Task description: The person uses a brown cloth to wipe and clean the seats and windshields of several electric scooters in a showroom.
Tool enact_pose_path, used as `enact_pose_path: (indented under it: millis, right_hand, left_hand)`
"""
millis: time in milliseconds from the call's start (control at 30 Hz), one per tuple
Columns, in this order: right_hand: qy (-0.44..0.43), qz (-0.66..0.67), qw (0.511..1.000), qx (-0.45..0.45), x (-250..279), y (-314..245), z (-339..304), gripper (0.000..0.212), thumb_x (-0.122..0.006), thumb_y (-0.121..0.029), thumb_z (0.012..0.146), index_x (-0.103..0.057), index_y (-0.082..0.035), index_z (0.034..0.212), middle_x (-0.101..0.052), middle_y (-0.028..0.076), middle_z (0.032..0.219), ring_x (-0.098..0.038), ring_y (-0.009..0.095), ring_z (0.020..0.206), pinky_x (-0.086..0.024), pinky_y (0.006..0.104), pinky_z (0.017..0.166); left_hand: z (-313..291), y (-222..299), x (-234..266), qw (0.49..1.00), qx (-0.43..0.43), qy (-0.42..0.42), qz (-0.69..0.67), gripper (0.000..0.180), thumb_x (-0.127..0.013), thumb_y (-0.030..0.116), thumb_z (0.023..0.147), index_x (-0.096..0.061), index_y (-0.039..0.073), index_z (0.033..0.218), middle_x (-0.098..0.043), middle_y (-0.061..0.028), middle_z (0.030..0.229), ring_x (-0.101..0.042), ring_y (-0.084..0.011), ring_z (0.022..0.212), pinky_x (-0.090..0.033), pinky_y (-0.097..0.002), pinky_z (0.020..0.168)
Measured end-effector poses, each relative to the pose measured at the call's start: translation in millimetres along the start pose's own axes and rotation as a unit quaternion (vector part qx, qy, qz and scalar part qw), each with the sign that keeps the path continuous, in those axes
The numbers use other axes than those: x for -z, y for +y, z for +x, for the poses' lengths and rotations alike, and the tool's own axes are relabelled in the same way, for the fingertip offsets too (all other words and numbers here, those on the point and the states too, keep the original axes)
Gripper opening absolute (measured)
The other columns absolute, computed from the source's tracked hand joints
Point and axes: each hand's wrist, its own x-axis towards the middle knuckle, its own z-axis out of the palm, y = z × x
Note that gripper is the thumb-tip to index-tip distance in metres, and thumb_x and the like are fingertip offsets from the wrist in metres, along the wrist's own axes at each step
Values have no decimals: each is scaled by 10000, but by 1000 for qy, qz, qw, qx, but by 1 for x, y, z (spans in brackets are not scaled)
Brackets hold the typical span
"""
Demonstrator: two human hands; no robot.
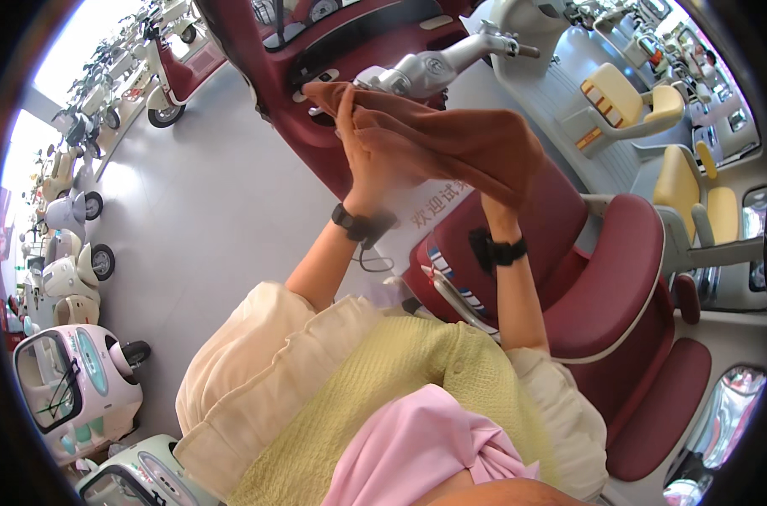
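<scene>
A brown cloth [451,139] is spread between my two hands, above the silver handlebar [426,72] of a dark red electric vehicle. My left hand [371,173] grips the cloth's left end, one finger lying along its edge. At the other end, my right hand [499,212] is up against the underside of the cloth, which hides its fingers; the cloth hangs from it in folds. Both wrists wear black bands. Below the cloth and next to my right forearm is the vehicle's dark red padded seat [607,278].
Dark red front bodywork [316,143] stands ahead. A grey vehicle with cream seats [620,97] is at the right. Parked scooters line the left, among them a red scooter [177,72] and a white-pink vehicle [88,388]. Grey floor [189,194] lies between them.
</scene>
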Motion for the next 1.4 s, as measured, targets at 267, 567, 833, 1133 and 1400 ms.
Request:
enact_pose_path:
  millis: [267, 567, 833, 1133, 1400]
  right_hand:
    - [-81, -357, 880, 303, -101, -80, 180, 226, -568, -260, 816, -642, -110, 967, -620, 83, 986, -586, 215, 950, -464, 364, 787]
    - [93, -335, 879, 325, -124, -56, 204, 122, -593, -263, 780, -674, -178, 813, -652, 65, 895, -598, 200, 931, -434, 319, 810]
    - [94, -327, 883, 324, -149, -22, 197, 202, -568, -277, 852, -621, -179, 1021, -581, 12, 1081, -506, 163, 1076, -382, 297, 903]
    - [82, -176, 889, 414, -122, -42, 172, 121, -606, -237, 754, -600, -159, 846, -602, 39, 922, -560, 208, 924, -405, 343, 820]
    - [-11, -206, 928, 310, -97, -70, 148, 270, -633, -306, 677, -620, -116, 869, -619, 93, 898, -575, 260, 883, -414, 350, 839]
  left_hand:
    - [50, -88, 3, 870, -130, -183, 440, 592, -554, 155, 786, -372, 64, 1341, -479, -205, 1237, -419, -371, 1175, -311, -467, 959]
    - [70, -73, 4, 839, -128, -244, 469, 625, -526, 112, 755, -344, 4, 1343, -535, -192, 1124, -477, -346, 1072, -321, -443, 955]
    - [56, -53, 5, 880, -152, -153, 423, 358, -527, 100, 787, -557, -7, 1127, -623, -176, 945, -564, -318, 917, -448, -372, 821]
    - [50, -82, 1, 874, -167, -134, 436, 280, -546, 135, 818, -520, 56, 1085, -607, -158, 870, -580, -300, 835, -487, -376, 709]
    - [48, -69, 2, 901, -138, -137, 388, 216, -503, 161, 851, -555, 75, 1042, -606, -130, 926, -561, -315, 890, -470, -390, 769]
